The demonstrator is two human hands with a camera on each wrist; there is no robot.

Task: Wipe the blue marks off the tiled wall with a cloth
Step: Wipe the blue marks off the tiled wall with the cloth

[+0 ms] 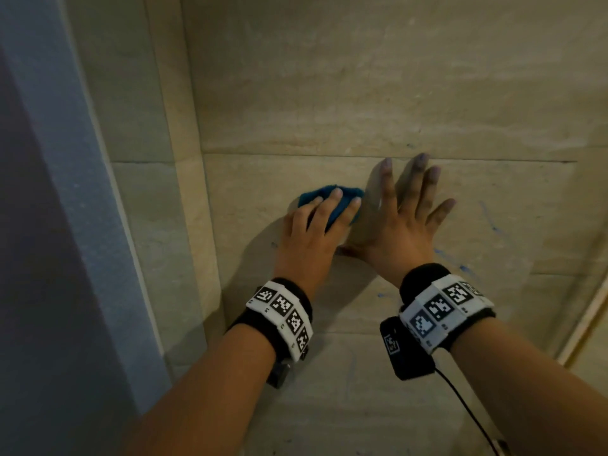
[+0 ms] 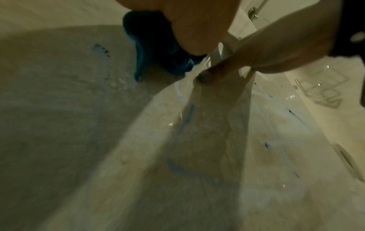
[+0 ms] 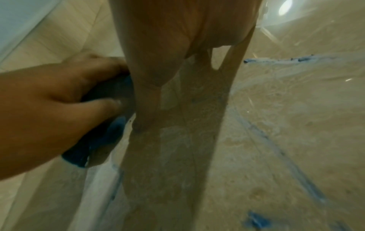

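The left hand (image 1: pixel 312 232) grips the blue cloth (image 1: pixel 329 200), bunched against the tiled wall (image 1: pixel 362 93) near its left corner. The right hand (image 1: pixel 399 225) lies flat beside it, fingers spread — blue marks (image 1: pixel 490 222) streak the tiles right of it.

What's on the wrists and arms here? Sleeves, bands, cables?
No sleeves; forearms are bare. Each wrist carries a black strap with a white band of square black-and-white fiducial tags: left wristband, right wristband. A black camera module hangs under the right wrist, trailing a thin black cable.
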